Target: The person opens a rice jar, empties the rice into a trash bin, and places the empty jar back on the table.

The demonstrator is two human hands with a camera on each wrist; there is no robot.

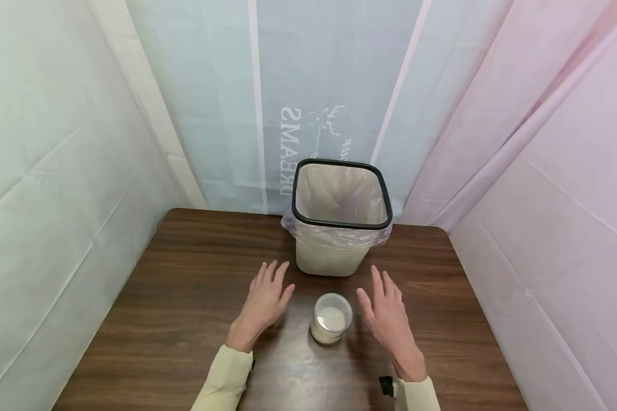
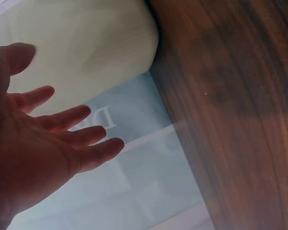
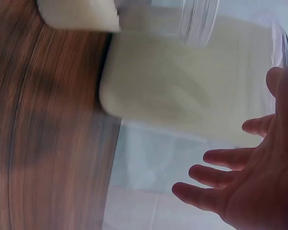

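Note:
A clear lidded jar (image 1: 331, 318), partly filled with something whitish, stands upright on the wooden table between the two hands. My left hand (image 1: 263, 302) is held to the jar's left, fingers spread and apart from it. On the other side my right hand (image 1: 388, 317) has its fingers stretched forward, also not touching the jar. Both palms look bare in the wrist views, where the left hand (image 2: 43, 139) and the right hand (image 3: 249, 167) hold nothing. The jar (image 3: 81, 14) shows at the top of the right wrist view; the left wrist view does not include it.
Behind the jar stands a pale trash bin (image 1: 329, 257) with a black rim (image 1: 339, 224) and a translucent liner bag folded over its edge. Fabric curtains (image 1: 211, 85) enclose the table (image 1: 195, 285) at the back and both sides.

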